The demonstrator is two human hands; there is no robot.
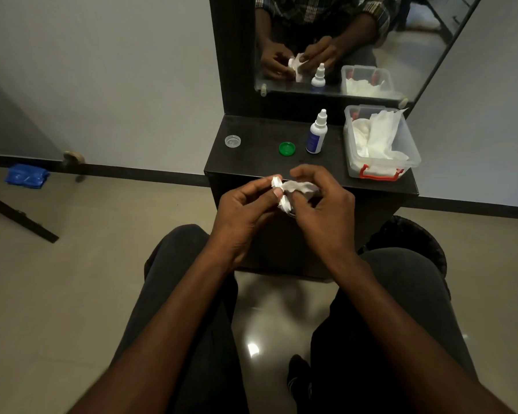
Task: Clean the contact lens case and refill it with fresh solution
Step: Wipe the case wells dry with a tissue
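Both hands meet in front of the dark dresser top (251, 162), just off its near edge. My left hand (245, 210) and my right hand (323, 210) pinch a crumpled white tissue (296, 188) between them. A small clear rim (292, 214) shows under the tissue, mostly hidden, so I cannot tell what it is. On the dresser lie a clear round cup (232, 141) at the left and a green cap (287, 148) in the middle. The white and blue solution bottle (316, 132) stands upright to the right of the green cap.
A clear plastic box (413, 150) with red latches holds white tissues at the dresser's right end. A mirror (350, 46) rises behind the dresser. My knees sit below the hands. A black bin (410, 234) stands on the floor at the right, a blue packet (27, 175) far left.
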